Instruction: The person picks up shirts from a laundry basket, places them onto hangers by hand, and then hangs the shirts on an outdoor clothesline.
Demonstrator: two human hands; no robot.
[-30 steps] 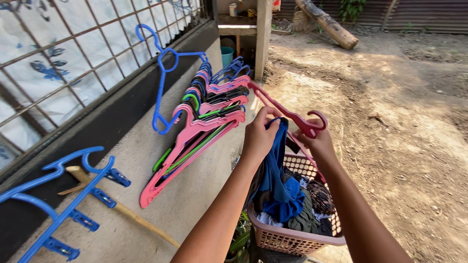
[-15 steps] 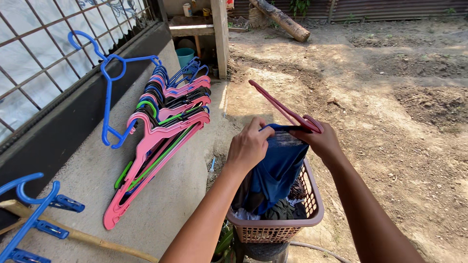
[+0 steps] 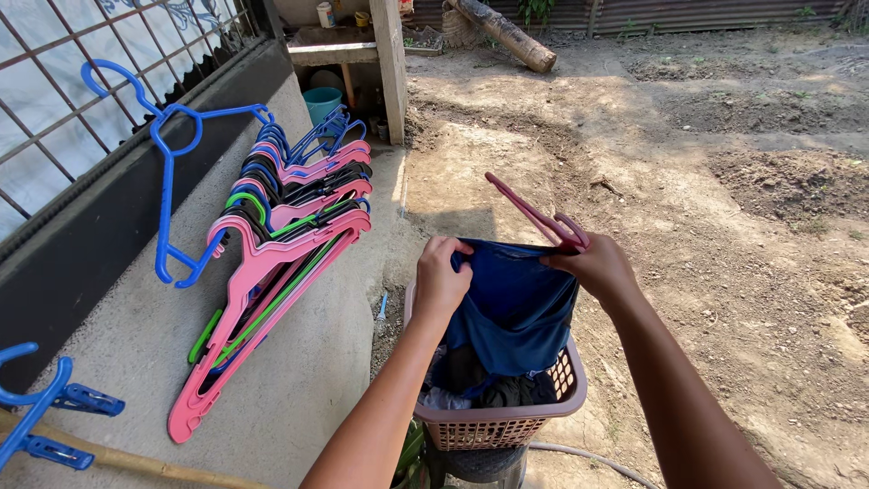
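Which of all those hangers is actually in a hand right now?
The pink hanger gripped by the right hand above the blue garment. Every other hanger hangs along the wall rail, untouched.

Both hands stretching blue garment (image 3: 511,303), pink hanger (image 3: 534,214), perhaps gripped rightward

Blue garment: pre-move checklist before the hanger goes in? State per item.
1. Left hand pinching blue garment top edge: ok.
2. Right hand gripping the other edge: ok.
3. Pink hanger held in right hand: ok.
4. Garment opening spread between hands: ok.
5. Hanger inside the garment: not ok, it sticks up above the edge.
6. Garment hem clear of laundry basket: cannot tell, it drapes into it.
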